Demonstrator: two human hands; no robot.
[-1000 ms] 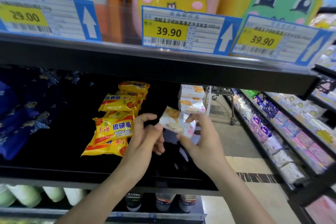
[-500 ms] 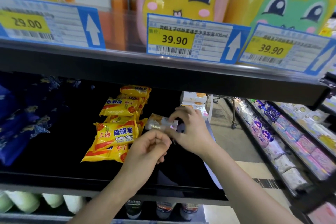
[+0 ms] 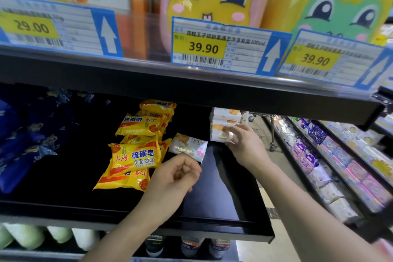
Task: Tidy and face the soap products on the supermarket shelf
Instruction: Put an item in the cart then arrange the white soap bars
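Left hand (image 3: 170, 178) nearest, fingers loosely curled, empty, just short of the white soap bar (image 3: 188, 147) lying on the shelf (image 3: 212, 227) beside the yellow sulfur soaps (image 3: 134, 156). Bar looks light, stiff, slick-wrapped; take it by the long edges. Long axis runs left-right, label up, tilted. Farther back, right hand (image 3: 244, 144) pinches the bottom bar of the white soap stack (image 3: 223, 122).

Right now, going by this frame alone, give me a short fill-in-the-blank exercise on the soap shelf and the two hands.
1. The white soap pack lying loose on the shelf sits just right of the ____ sulfur soap packs.
2. The ____ hand has its grip on the stack of white soaps at the shelf's right end.
3. The left hand holds ____.
4. The middle price tag reads ____.

Missing words: yellow; right; nothing; 39.90
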